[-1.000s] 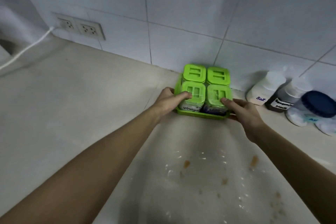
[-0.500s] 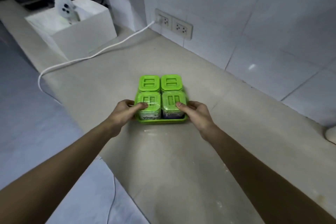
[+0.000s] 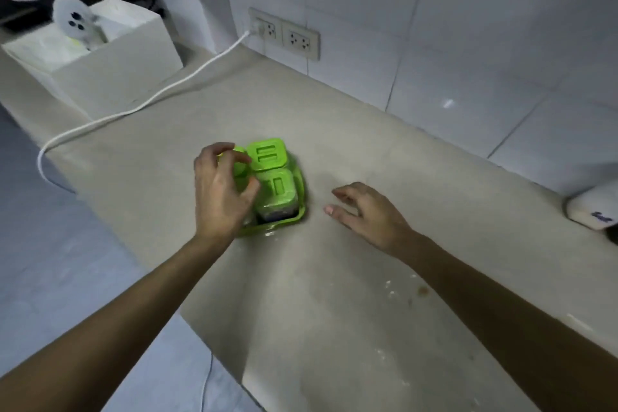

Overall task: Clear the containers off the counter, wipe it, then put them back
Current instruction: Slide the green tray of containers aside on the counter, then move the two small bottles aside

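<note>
Four green-lidded jars [image 3: 267,174] — tray [image 3: 297,217] skewed to counter [image 3: 334,278] edge, hands [image 3: 220,191] apart

The lids [image 3: 266,154] of the small containers are showing a bright lime green with raised bar patterns on top, and the tray [image 3: 298,177] under them is showing the same lime green. The desk [image 3: 334,294] is looking pale beige-grey, and it is carrying white specks and a few brown spots [image 3: 423,291] on its near right part. The wall tiles [image 3: 468,27] are appearing white with thin grey grout lines. The cable [image 3: 160,94], the box [image 3: 110,70] and the sockets [image 3: 284,33] are all showing white. The jar [image 3: 592,211] at the right edge is showing white with dark blue lettering.
</note>
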`<state>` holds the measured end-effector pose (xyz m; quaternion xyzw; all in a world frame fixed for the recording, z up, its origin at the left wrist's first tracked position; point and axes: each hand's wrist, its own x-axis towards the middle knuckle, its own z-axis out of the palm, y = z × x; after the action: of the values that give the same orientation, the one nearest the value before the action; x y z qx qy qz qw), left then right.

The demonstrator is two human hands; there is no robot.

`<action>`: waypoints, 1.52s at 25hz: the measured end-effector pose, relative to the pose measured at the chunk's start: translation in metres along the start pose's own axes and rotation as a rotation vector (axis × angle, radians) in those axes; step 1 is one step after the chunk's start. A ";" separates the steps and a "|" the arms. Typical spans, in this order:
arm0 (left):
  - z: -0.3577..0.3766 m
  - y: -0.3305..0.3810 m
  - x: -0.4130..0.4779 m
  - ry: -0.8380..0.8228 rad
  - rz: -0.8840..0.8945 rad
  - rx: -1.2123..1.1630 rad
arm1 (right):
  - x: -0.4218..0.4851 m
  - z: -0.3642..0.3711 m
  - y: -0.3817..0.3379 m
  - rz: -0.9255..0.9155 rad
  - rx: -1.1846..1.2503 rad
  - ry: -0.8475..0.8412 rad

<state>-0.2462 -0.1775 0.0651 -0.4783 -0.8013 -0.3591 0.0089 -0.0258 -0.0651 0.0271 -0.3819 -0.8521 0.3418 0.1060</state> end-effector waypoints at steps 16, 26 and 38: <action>0.277 0.401 -0.035 -0.657 0.812 -0.105 | -0.197 -0.286 0.253 0.528 -0.688 0.375; 0.280 0.415 -0.039 -0.742 0.566 -0.107 | -0.188 -0.290 0.241 0.339 -0.567 0.350; 0.079 0.189 0.076 -0.535 0.262 0.121 | -0.013 -0.197 0.078 0.105 -0.427 0.289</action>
<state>-0.1150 -0.0199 0.1403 -0.6539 -0.7266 -0.1678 -0.1277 0.1152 0.0606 0.1230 -0.4842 -0.8599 0.1012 0.1258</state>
